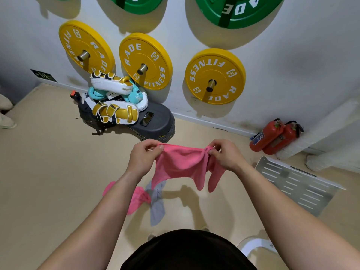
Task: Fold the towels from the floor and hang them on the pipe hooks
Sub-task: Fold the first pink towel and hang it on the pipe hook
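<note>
**Towel held between two hands, seen from the head camera.** A pink towel [181,162] is held up over the beige floor [48,182] at the middle of the view. One end of its upper edge is pinched between the thumb and curled fingers of the left hand [144,156]. The other end, where the cloth is bunched, is pinched by the right hand [227,155]. The edge is stretched between the two hands, and the rest hangs in loose flaps toward six o'clock.

At seven o'clock from the held towel, a second pink towel [139,199] and a grey towel [157,205] are seen crumpled on the floor. They touch each other, and the pink one is partly hidden behind the left forearm [109,201].

At eleven o'clock from the hands, white-and-gold strike pads [115,112] and teal gloves [95,93] are piled on a black base [157,121] against the wall [292,55]. Three yellow weight plates [145,61] are mounted on wall pegs [143,68] at twelve o'clock, with green plates [233,8] above them. Two red fire extinguishers [272,136] are seen at two o'clock, just beside a white wrapped pipe [315,131]. A white slotted panel [294,184] is set on the floor at three o'clock.
</note>
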